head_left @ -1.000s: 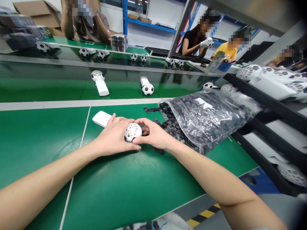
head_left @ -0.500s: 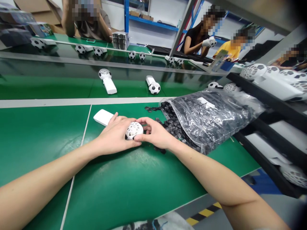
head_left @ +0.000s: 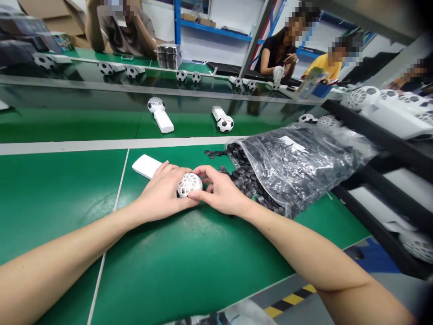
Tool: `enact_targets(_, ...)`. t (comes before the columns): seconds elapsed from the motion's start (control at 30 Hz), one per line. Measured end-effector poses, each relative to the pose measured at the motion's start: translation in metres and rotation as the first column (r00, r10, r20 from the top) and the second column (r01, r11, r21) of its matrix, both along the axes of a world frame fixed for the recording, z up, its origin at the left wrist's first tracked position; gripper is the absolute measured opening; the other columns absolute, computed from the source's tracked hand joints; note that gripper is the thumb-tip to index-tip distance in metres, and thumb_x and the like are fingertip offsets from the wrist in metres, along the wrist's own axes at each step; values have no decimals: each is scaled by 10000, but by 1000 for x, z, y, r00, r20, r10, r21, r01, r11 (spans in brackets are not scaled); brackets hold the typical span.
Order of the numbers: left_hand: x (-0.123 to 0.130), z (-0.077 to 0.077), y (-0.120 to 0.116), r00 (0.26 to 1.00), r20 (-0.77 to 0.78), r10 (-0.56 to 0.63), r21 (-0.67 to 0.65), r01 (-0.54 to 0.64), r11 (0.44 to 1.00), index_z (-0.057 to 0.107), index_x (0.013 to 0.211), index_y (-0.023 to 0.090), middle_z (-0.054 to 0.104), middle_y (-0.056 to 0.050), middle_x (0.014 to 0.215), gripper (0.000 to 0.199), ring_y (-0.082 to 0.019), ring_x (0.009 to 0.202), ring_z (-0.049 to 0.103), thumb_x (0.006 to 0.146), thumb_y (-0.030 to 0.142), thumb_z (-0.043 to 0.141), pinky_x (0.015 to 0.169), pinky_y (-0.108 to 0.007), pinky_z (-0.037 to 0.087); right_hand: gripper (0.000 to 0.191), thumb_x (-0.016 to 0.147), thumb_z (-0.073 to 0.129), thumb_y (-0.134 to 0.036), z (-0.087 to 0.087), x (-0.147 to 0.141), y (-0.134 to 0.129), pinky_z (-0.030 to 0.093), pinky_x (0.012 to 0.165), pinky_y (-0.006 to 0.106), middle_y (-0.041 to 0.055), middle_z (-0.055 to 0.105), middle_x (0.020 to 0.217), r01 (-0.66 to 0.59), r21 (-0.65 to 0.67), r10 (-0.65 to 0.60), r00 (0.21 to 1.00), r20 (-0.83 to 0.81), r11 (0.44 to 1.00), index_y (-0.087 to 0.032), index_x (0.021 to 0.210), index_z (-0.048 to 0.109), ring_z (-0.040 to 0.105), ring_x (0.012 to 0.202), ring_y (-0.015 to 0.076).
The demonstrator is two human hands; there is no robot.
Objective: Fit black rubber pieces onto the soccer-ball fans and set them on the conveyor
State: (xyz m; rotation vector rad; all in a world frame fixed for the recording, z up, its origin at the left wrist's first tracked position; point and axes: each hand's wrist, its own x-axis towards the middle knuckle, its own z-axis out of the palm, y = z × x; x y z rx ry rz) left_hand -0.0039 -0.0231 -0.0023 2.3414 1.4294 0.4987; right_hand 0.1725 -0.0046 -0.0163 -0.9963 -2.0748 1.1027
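Observation:
My left hand (head_left: 163, 192) wraps around a white device with a soccer-ball-shaped head (head_left: 190, 184). The head is an open white lattice, with a black patch showing low on its left side. Its flat white handle (head_left: 146, 166) sticks out beyond my left hand and lies close to the green tabletop. With thumb and fingers, my right hand (head_left: 218, 192) grips the right side of the ball head. Whether a small piece is between those fingers is hidden. Just right of my right hand, small black pieces (head_left: 248, 178) spill from a clear plastic bag (head_left: 301, 162).
Beyond a pale rail (head_left: 84, 146), two similar devices (head_left: 163, 121) (head_left: 225, 123) lie on a shiny green belt (head_left: 111, 122). More stand on the far line. A dark rack (head_left: 372, 122) with white parts is at right. Several co-workers sit across.
Both devices on the near belt have shifted right, while those on the far line have shifted left. A co-worker's gloved hand has lowered. My hands keep nearly the same grip.

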Motion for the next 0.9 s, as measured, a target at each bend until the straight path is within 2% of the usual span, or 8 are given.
enact_targets(0.13, -12, 0, 7, 993, -28, -111, -12, 111, 994, 485, 1171, 177, 562, -98, 1115, 646, -292, 1109, 450, 664, 564, 593, 1065, -527, 130, 242, 782, 583, -351, 7, 14, 19, 471, 753, 282, 27, 627, 944, 31, -9, -31, 1000, -5, 999, -181, 952, 560, 589, 848, 137)
enact_targets(0.2, -19, 1, 12, 988, -59, -140, -28, 139, 990, 449, 1226, 200, 491, -113, 1237, 674, -317, 1216, 350, 672, 555, 596, 1058, -533, 147, 176, 814, 539, -330, 14, 28, 32, 453, 747, 278, 23, 625, 874, 184, 165, -198, 977, 75, 969, -174, 869, 599, 577, 793, 130)
enact_targets(0.3, -23, -1, 15, 997, -72, -24, -66, 19, 998, 365, 1295, 226, 362, -116, 1366, 815, -371, 1302, 176, 617, 597, 624, 1028, -562, 192, 93, 784, 575, -250, 21, 47, 46, 430, 712, 270, 23, 605, 818, 334, 418, -453, 862, 228, 845, -174, 785, 628, 553, 718, 129)
enact_targets(0.4, -18, -4, 13, 995, -14, 97, -74, -98, 992, 368, 1272, 194, 382, -126, 1345, 785, -366, 1316, 142, 635, 588, 603, 1032, -543, 221, 66, 767, 593, -220, 22, 52, 48, 413, 671, 256, 20, 615, 788, 250, 428, -441, 784, 436, 869, -193, 748, 650, 552, 705, 137)
enact_targets(0.53, -13, -3, 10, 999, 40, -7, -126, 12, 992, 389, 1242, 206, 374, -111, 1357, 605, -314, 1337, 152, 704, 416, 570, 1058, -498, 223, 94, 774, 602, -247, 17, 44, 42, 407, 667, 261, 29, 647, 848, 99, 356, -317, 707, 632, 929, -215, 820, 677, 566, 777, 168)
enact_targets(0.73, -14, 5, 5, 990, 53, -129, -203, 138, 969, 385, 1243, 222, 277, -106, 1426, 593, -301, 1337, 177, 678, 262, 560, 1058, -469, 244, 192, 844, 485, -173, 11, 34, 39, 416, 718, 321, 92, 646, 825, -94, 502, -352, 602, 717, 860, -153, 833, 675, 542, 845, 236)
enact_targets(0.8, -13, 6, 5, 986, 53, -156, -203, 164, 965, 381, 1244, 216, 270, -109, 1431, 589, -290, 1343, 160, 681, 235, 552, 1062, -462, 235, 207, 850, 463, -146, 11, 34, 39, 422, 755, 336, 107, 650, 852, -72, 508, -349, 642, 682, 858, -125, 906, 661, 548, 861, 238)
enact_targets(0.9, -14, 7, 5, 982, 47, -182, -210, 188, 960, 366, 1255, 215, 241, -113, 1443, 603, -274, 1351, 133, 683, 216, 555, 1072, -453, 213, 253, 853, 469, -141, 17, 34, 35, 421, 821, 314, 94, 638, 984, 5, 440, -261, 812, 522, 898, -135, 1066, 605, 555, 924, 197)
